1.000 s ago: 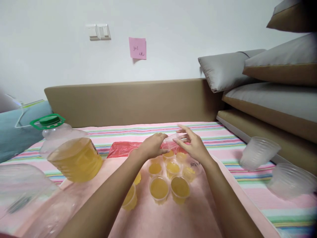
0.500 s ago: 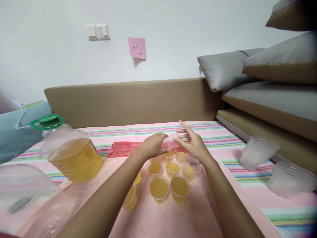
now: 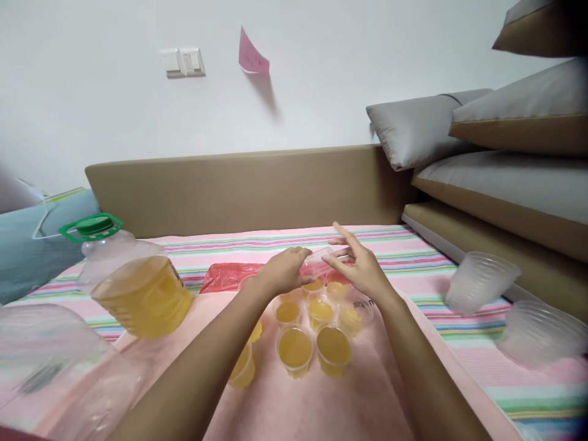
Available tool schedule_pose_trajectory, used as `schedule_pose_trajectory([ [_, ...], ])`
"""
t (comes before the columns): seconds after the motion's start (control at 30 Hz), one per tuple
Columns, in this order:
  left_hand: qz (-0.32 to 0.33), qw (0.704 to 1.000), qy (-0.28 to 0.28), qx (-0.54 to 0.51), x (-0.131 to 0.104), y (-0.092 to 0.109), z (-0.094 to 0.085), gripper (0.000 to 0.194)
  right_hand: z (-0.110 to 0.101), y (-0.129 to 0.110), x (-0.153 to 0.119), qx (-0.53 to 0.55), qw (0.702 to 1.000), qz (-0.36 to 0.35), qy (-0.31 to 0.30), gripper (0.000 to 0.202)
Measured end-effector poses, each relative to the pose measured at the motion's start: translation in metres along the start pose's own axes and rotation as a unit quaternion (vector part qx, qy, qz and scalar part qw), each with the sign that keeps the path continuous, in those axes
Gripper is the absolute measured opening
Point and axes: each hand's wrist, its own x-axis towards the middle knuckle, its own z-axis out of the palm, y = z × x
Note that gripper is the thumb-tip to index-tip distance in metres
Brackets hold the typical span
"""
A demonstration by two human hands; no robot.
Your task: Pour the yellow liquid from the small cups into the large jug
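Observation:
Several clear plastic cups of yellow liquid (image 3: 294,348) stand grouped on a pink cloth (image 3: 275,410). Above the back cups, my left hand (image 3: 285,269) and my right hand (image 3: 357,262) face each other with a clear plastic cup or lid (image 3: 318,262) between them. The left fingers curve round its left side; the right thumb and lower fingers are at its right side, the index finger raised. A red plastic bag (image 3: 229,275) lies behind the cups, partly hidden by my left hand.
At the left stands a large jug (image 3: 142,294) of yellow liquid with a green cap; nearer is a clear plastic container (image 3: 41,349). Two stacks of clear cups (image 3: 480,283) lie at the right on striped fabric. Grey and brown cushions (image 3: 514,177) are piled behind them.
The pink note on the wall has lifted and curled upward. My hands and the cups have hardly moved.

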Motion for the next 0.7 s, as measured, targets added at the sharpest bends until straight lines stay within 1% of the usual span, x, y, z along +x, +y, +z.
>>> schedule_pose_trajectory([
  [0.17, -0.002, 1.0, -0.008, 0.002, -0.0007, 0.0001, 0.0009, 0.061, -0.0014, 0.0005, -0.0012, -0.008, 1.0, -0.004, -0.018, 0.039],
  [0.33, -0.004, 1.0, -0.006, 0.003, -0.0006, 0.0004, 0.0011, 0.063, -0.0009, 0.0009, -0.0009, -0.008, 1.0, -0.007, -0.012, 0.039],
  [0.4, -0.004, 1.0, -0.004, 0.003, -0.0001, 0.0004, 0.0007, 0.063, -0.0005, 0.0007, -0.0005, -0.007, 1.0, -0.005, -0.008, 0.047],
  [0.5, -0.004, 1.0, -0.002, 0.004, 0.0005, 0.0013, -0.0001, 0.063, -0.0001, 0.0, 0.0, 0.003, 1.0, 0.004, 0.014, 0.081],
  [0.53, -0.005, 1.0, -0.001, 0.005, 0.0006, 0.002, -0.0003, 0.063, -0.0002, -0.0004, 0.0, 0.005, 1.0, 0.006, 0.022, 0.087],
  [0.57, -0.006, 1.0, -0.001, 0.005, 0.0007, 0.0028, -0.0005, 0.063, -0.0004, -0.0007, 0.0, 0.006, 1.0, 0.006, 0.025, 0.084],
  [0.67, -0.005, 1.0, -0.002, 0.008, 0.0007, 0.0054, -0.0012, 0.06, -0.0009, -0.0017, -0.0004, -0.005, 1.0, -0.001, 0.0, 0.045],
  [0.7, -0.005, 1.0, -0.002, 0.01, 0.0006, 0.006, -0.0015, 0.059, -0.001, -0.0021, -0.0006, -0.007, 1.0, -0.001, -0.001, 0.038],
])
